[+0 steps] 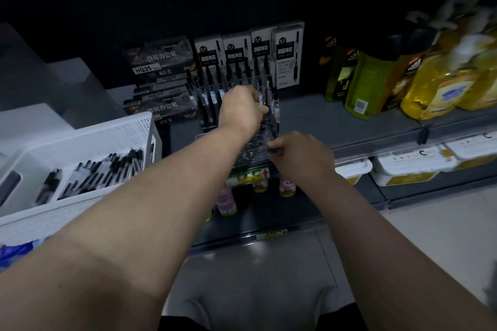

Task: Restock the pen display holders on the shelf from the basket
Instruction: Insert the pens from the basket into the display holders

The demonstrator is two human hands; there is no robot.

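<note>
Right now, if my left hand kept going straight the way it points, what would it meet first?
The upright pens in the clear holder's back rows; your left hand already looks curled on one. Past them stand the white pen boxes, though depth is hard to judge here.

You're standing at a shop shelf [336,115]. Goods sit in rows facing you: 4 upright pen boxes marked 0.5 [258,45] at the back, a stack of HQ35 pen boxes [158,62] to their left, a clear pen display holder [252,148] in front, then Adidas bottles [338,75] and bottles of yellow liquid [441,88] to the right. A price label [247,176] hangs on the shelf's front edge. The tier below carries small pink bottles [227,201] and white tubs [411,166]. A white basket [107,137] of loose pens [107,169] sits at your left.
</note>
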